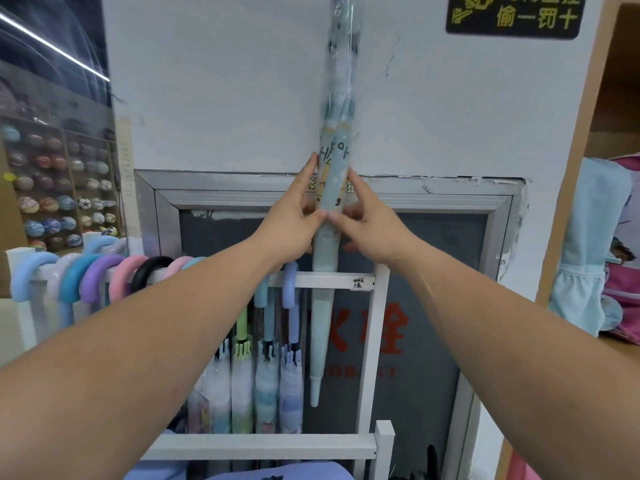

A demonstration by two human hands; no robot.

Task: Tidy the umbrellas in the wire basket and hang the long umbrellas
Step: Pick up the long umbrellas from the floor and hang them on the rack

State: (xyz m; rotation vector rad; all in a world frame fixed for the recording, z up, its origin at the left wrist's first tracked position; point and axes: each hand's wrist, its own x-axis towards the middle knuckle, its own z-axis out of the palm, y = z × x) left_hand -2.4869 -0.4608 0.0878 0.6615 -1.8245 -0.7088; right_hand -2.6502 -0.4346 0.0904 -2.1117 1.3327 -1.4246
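Observation:
A long pale-blue umbrella [337, 98] in clear plastic wrap stands upright against the white wall, its tip pointing down past the rack's top rail. My left hand [294, 216] grips its left side and my right hand [367, 225] grips its right side, thumbs meeting in front of it. Its upper end runs out of the frame. A white rack [325, 281] below holds several long umbrellas hung by curved handles [104, 278] in blue, purple, pink and black. No wire basket is in view.
A metal-framed dark panel [433, 271] with red characters sits behind the rack. A shelf of balls [59, 202] stands at the left. A wooden shelf edge [568, 188] and a blue and pink backpack [602, 251] are at the right. A black sign [512, 15] hangs above.

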